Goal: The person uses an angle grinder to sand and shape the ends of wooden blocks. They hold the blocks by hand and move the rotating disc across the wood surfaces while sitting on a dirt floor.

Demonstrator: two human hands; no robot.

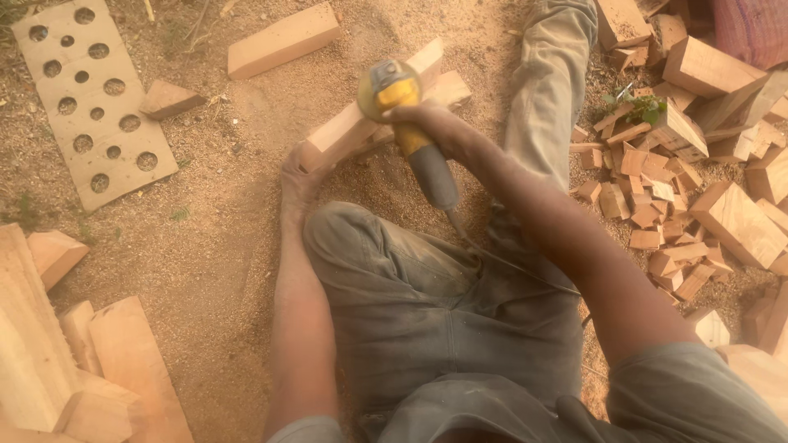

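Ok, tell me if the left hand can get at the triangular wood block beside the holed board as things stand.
Probably not without letting go. The left hand is pressed on the end of the long wood piece being worked by the grinder. The sawdust ground between it and the triangular block shows nothing in the way, though.

So counting it up: one yellow angle grinder [402, 115], one board with round holes [90, 98] at upper left, two long wood blocks [361, 119] crossed under the grinder, two loose blocks [281, 39] above them, plus a scrap pile [657, 205] at right too jumbled to count.
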